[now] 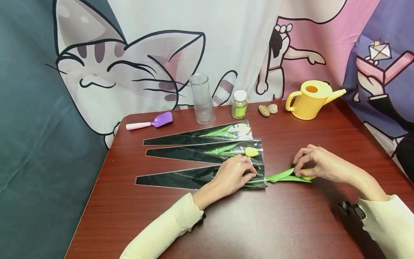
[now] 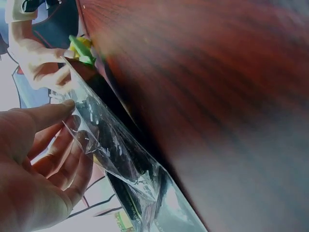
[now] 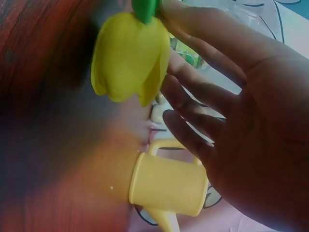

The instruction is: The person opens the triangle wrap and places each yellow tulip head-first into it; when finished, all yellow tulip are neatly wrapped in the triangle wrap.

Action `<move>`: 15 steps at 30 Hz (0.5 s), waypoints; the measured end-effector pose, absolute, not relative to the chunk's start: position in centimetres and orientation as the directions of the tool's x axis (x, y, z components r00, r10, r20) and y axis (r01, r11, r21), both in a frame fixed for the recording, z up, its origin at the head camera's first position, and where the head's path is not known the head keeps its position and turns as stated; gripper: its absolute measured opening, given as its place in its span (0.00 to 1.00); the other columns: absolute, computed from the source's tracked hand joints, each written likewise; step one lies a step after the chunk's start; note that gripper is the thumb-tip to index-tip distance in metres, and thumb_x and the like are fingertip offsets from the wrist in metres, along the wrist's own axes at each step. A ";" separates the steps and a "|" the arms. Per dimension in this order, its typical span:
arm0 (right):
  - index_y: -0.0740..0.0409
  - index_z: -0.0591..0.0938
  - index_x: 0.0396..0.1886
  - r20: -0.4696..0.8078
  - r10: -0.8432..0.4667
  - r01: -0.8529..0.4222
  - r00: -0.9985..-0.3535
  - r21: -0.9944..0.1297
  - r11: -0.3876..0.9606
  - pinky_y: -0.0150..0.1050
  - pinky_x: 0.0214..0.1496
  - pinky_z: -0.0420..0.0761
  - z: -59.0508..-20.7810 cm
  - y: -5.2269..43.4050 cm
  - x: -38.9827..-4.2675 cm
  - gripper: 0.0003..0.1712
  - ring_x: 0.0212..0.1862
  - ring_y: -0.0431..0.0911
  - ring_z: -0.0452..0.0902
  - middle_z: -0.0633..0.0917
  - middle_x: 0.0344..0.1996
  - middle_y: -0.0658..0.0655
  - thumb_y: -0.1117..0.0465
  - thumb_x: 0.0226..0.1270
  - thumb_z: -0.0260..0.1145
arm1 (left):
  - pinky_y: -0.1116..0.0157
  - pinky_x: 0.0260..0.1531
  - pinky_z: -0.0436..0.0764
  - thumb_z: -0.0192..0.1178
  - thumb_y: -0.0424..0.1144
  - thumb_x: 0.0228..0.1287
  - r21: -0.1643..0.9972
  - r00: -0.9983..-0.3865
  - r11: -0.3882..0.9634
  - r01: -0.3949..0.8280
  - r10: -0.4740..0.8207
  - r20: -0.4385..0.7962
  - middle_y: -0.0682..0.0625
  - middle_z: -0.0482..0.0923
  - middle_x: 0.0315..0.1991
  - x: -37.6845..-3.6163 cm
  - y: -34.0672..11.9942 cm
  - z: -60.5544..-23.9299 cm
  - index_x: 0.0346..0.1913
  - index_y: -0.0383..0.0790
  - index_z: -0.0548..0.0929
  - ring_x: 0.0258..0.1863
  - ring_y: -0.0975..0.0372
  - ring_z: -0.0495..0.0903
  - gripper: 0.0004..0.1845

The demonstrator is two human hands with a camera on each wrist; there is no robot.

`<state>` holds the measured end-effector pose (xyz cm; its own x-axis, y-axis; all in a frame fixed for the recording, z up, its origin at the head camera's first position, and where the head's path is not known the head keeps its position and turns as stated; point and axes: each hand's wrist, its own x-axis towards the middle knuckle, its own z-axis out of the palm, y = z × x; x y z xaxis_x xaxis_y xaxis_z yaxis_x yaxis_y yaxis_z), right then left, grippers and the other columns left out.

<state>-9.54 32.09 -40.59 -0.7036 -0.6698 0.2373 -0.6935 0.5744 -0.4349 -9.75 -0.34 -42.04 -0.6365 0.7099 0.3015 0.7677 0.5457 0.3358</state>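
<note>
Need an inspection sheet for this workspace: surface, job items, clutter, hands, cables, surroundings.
Surface: dark red wooden table.
Job's things: yellow tulip partly out of the nearest sleeve; two more wrapped tulips behind.
Clutter: glass cylinder, purple scoop, jar, stones, yellow watering can.
Hands: left hand pinches the sleeve's mouth; right hand grips the tulip.
Cables: nothing seen.
Surroundings: cartoon cat backdrop.
</note>
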 end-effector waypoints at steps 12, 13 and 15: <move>0.31 0.86 0.24 0.228 -0.687 -0.715 -0.690 -0.363 0.597 0.35 0.40 0.63 -40.7 31.7 -9.1 0.22 0.40 0.35 0.70 0.79 0.34 0.37 0.67 0.39 0.82 | 0.74 0.38 0.71 0.68 0.44 0.63 0.347 -0.634 0.537 0.769 0.711 0.305 0.64 0.76 0.35 -9.8 -0.3 -42.0 0.37 0.53 0.90 0.38 0.71 0.71 0.03; 0.31 0.85 0.23 0.225 -0.689 -0.715 -0.689 -0.363 0.597 0.35 0.40 0.63 -40.6 31.7 -9.0 0.22 0.40 0.35 0.71 0.80 0.34 0.37 0.67 0.38 0.81 | 0.74 0.38 0.71 0.68 0.44 0.62 0.345 -0.633 0.537 0.770 0.711 0.306 0.64 0.76 0.35 -9.8 -0.3 -42.0 0.37 0.53 0.90 0.38 0.71 0.71 0.03; 0.31 0.85 0.23 0.221 -0.690 -0.716 -0.689 -0.355 0.601 0.36 0.40 0.64 -40.5 31.6 -8.9 0.22 0.40 0.35 0.71 0.80 0.34 0.36 0.67 0.38 0.81 | 0.74 0.37 0.71 0.68 0.44 0.62 0.344 -0.632 0.536 0.771 0.712 0.308 0.64 0.76 0.35 -9.8 -0.3 -42.0 0.37 0.53 0.90 0.37 0.71 0.71 0.03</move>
